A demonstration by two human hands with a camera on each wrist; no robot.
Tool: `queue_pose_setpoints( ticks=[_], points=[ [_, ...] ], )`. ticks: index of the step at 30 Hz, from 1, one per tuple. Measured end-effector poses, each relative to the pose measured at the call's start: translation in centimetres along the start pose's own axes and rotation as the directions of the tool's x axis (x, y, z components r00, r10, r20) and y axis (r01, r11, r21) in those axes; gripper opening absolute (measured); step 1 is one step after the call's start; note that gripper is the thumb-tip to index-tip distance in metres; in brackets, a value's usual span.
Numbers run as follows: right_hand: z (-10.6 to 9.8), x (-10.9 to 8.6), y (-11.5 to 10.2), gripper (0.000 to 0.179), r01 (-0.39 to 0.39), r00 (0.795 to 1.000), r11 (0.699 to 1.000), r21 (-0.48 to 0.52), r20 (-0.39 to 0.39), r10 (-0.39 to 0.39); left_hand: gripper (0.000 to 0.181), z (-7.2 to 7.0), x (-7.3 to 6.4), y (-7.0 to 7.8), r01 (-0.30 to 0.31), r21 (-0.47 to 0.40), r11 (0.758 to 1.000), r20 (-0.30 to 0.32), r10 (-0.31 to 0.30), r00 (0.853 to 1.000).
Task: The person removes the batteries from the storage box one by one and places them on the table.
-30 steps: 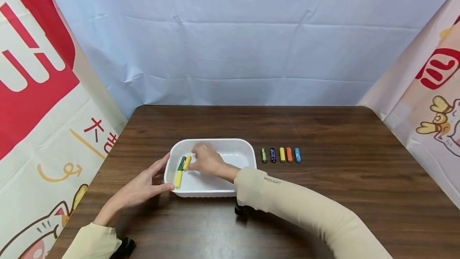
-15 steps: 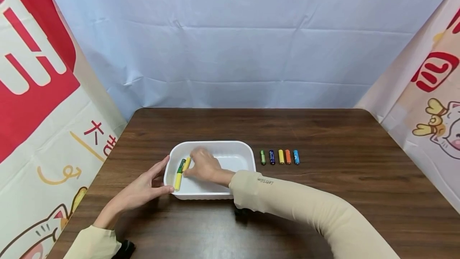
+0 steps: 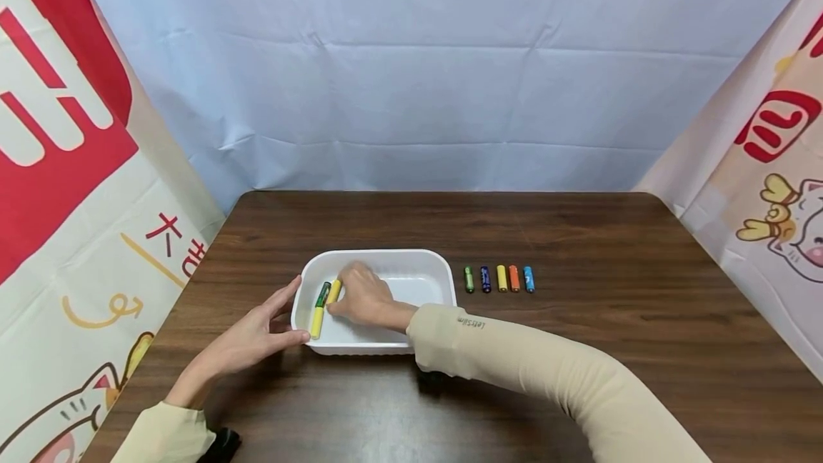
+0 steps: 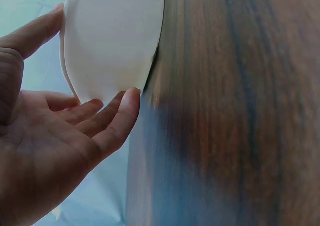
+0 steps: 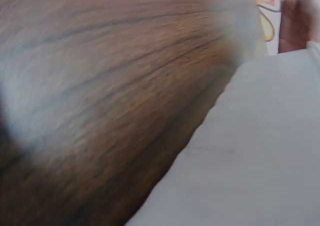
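Touching the outside of the white tray [image 3: 421, 263], the left hand [image 3: 247, 338] is spread wide, thumb at the corner nearest the person and fingers further up the same end, relaxed and closed around nothing. Just inside the tray, right of the left thumb, lies the near yellow battery [image 3: 317, 324]. The dark green battery [image 3: 323, 295] continues its line away from the person, apparently end to end with it.

Between that line and the right hand [image 3: 368, 297] sits the slanted yellow battery [image 3: 334, 291]. Compared with a second ago, the right thumb has come lower and now covers this battery's near end, which was bare then. The fingers are bent narrow about it, seemingly in a light pinch, though the fingertips are hidden. I judge from this that the slanted piece is the one being handled, its placing not finished, while the other two lie free of both hands.

Right of the right hand, outside the tray, the row on the table [image 3: 675, 349] is unchanged: light green cell [image 3: 469, 279], dark blue cell [image 3: 485, 279], yellow cell [image 3: 502, 279], orange cell [image 3: 514, 279], light blue cell [image 3: 529, 279]. Beyond both hands hangs a pale cloth [image 3: 411, 91].
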State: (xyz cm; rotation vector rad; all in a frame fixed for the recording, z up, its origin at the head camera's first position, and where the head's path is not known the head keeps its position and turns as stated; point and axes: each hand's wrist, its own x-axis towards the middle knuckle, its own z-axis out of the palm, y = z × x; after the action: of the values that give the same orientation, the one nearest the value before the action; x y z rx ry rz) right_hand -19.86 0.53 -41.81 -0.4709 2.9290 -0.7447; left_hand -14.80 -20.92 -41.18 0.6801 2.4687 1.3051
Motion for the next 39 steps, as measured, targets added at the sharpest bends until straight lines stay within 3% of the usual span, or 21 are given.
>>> queue_pose_setpoints(
  ticks=[5, 11, 19, 22, 26, 32, 35, 39],
  points=[
    [-1.3, 0.3, 0.0, 0.024, -0.007, 0.999, 0.992, 0.126, 0.051, 0.001, 0.089, -0.1, 0.0, 0.1, 0.018, 0.042, 0.999, -0.01, -0.018, 1.0],
    [-4.9, -0.9, 1.0, 0.024, 0.151, 0.989, 0.968, 0.199, -0.032, -0.147, 0.09, -0.1, 0.2, 0.3, 0.015, 0.042, 0.999, -0.015, -0.015, 1.0],
    [-14.2, -4.6, 4.7, 0.029, 0.288, 0.953, 0.904, 0.317, -0.188, -0.238, 0.091, -0.4, 0.2, 0.4, 0.001, 0.011, 1.0, -0.014, -0.001, 1.0],
    [-17.7, -6.6, 6.8, 0.032, 0.283, 0.949, 0.911, 0.301, -0.228, -0.219, 0.091, -0.4, 0.2, 0.4, 0.01, 0.003, 1.0, -0.012, -0.01, 1.0],
    [-21.0, -9.5, 10.2, 0.036, 0.209, 0.964, 0.941, 0.265, -0.221, -0.151, 0.091, -0.3, 0.2, 0.3, 0.021, 0.006, 1.0, 0.0, -0.021, 1.0],
    [-23.0, -12.8, 16.0, 0.04, 0.116, 0.982, 0.973, 0.202, -0.17, -0.082, 0.092, -0.2, 0.2, 0.2, 0.012, -0.003, 1.0, -0.001, -0.012, 1.0],
    [-22.8, -13.9, 19.5, 0.041, 0.083, 0.989, 0.984, 0.16, -0.138, -0.061, 0.093, -0.1, 0.2, 0.1, 0.006, -0.019, 1.0, 0.001, -0.006, 1.0],
    [-21.3, -14.7, 23.8, 0.044, 0.094, 0.99, 0.99, 0.102, -0.11, -0.083, 0.092, 0.0, 0.1, 0.0, 0.018, -0.015, 1.0, 0.002, -0.018, 1.0]
  ],
)
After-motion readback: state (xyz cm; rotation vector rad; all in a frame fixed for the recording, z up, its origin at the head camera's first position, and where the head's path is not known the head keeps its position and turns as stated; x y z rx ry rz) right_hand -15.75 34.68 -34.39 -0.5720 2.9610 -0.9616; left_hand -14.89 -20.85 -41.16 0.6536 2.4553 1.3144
